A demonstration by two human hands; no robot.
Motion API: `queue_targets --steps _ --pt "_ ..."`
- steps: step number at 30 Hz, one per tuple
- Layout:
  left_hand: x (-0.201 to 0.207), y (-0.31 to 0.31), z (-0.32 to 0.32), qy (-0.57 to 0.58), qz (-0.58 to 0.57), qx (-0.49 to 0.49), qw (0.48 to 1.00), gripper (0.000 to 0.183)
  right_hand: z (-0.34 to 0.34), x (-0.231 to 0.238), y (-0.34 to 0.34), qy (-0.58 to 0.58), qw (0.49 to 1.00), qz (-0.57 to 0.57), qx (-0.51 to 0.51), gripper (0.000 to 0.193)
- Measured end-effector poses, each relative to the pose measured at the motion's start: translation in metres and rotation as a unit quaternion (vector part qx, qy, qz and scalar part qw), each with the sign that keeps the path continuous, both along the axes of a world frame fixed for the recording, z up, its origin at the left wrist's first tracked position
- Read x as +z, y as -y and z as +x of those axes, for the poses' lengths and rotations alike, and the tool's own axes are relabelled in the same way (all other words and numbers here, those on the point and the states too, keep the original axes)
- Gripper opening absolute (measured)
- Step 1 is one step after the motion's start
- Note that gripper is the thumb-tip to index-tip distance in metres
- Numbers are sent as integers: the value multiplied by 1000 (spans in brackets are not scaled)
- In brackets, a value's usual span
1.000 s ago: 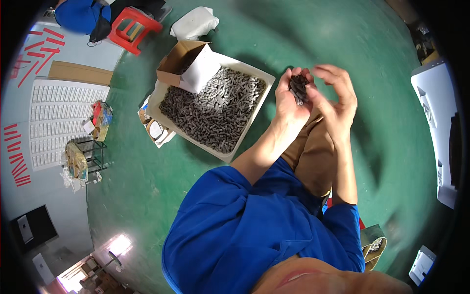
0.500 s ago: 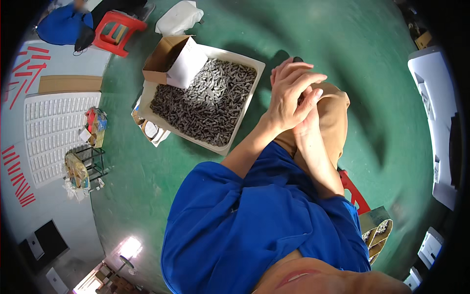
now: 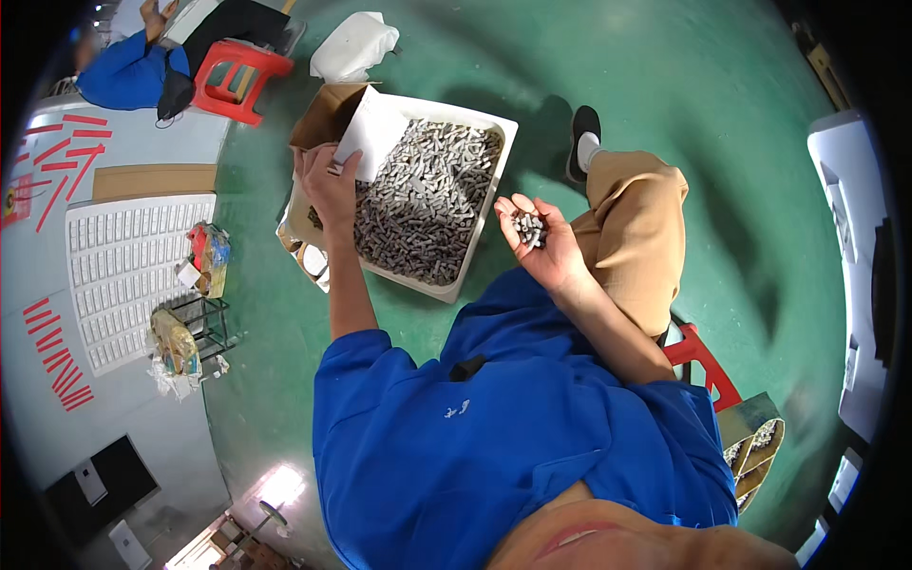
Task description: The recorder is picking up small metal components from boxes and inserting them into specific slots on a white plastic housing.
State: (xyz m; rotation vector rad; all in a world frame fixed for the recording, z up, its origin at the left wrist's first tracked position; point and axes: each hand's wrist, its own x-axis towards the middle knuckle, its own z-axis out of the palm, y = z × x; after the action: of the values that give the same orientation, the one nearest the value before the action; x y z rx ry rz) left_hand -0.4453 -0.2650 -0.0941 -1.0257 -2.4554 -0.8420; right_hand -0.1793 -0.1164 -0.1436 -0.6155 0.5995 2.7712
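My left hand [image 3: 329,193] is at the open cardboard box [image 3: 378,133], fingers curled by its near edge. A small grey piece shows between thumb and fingers; part of the grip is hidden. The box, brown inside with a white flap, rests at the far left of a white tray [image 3: 505,157]. Many small grey cylindrical pieces [image 3: 432,199] fill the tray. To the right of the tray, my right hand [image 3: 556,256] is palm up and cupped around several such grey pieces [image 3: 529,229], apart from the tray.
A white bag [image 3: 353,47] lies beyond the box. At far left a person in blue [image 3: 133,71] is near a red stool [image 3: 239,81]. Another red stool [image 3: 701,361] and a divided container of pieces [image 3: 755,446] stand at my right side. My shoe [image 3: 584,133] is beyond my knee.
My hands have parted from being pressed together. The left has swung left to the cardboard box. The right has dropped nearer and turned palm up, showing the grey pieces.
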Motion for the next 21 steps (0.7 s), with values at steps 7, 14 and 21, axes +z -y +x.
queue_targets --steps 7,14,21 --pt "18 13 64 -157 74 -60 983 15 11 -1 0 36 998 54 4 26" --pt "47 -28 61 -210 101 -178 956 16 10 -1 -15 -15 998 53 11 22" --pt "70 -106 103 -207 143 -340 906 16 12 10 -66 -23 994 108 -26 22"
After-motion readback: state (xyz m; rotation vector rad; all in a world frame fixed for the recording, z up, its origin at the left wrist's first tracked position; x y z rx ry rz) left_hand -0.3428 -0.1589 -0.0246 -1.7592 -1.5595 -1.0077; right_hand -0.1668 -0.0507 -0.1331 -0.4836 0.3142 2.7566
